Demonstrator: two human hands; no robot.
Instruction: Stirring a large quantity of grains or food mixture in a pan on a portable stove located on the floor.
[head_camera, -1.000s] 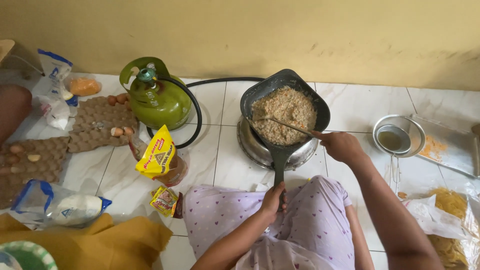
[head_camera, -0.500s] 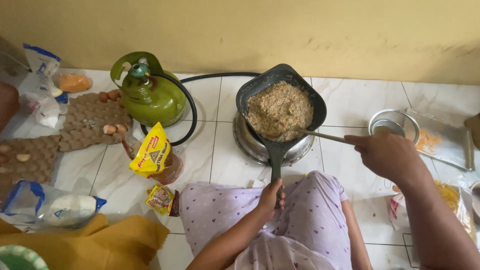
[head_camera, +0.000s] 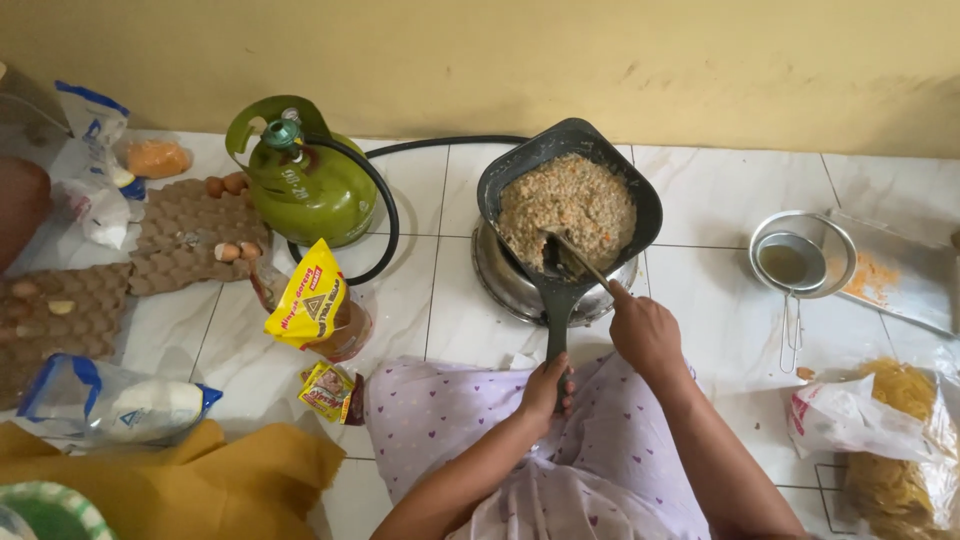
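black pan (head_camera: 570, 200) of crumbly mix sits on the burner (head_camera: 510, 285) at 12 o'clock. my left hand (head_camera: 545, 385) grips its handle; my right hand (head_camera: 645, 330) clasps the spoon (head_camera: 575, 255). hard stirring could spill mix over the rim.

I am cooking at home, sitting on a white tiled floor (head_camera: 440, 300) against a plain yellow wall (head_camera: 480, 60) rather than at any counter. A small green gas cylinder (head_camera: 300, 185) feeds a low metal burner (head_camera: 505, 285) through a black hose (head_camera: 385, 200), and a dark pan (head_camera: 570, 205) of grainy food sits on it. Around me lie cardboard egg trays (head_camera: 120, 270) with a few eggs, a yellow oil pouch (head_camera: 310, 300), bags of flour and noodles, and a metal strainer (head_camera: 800, 260).
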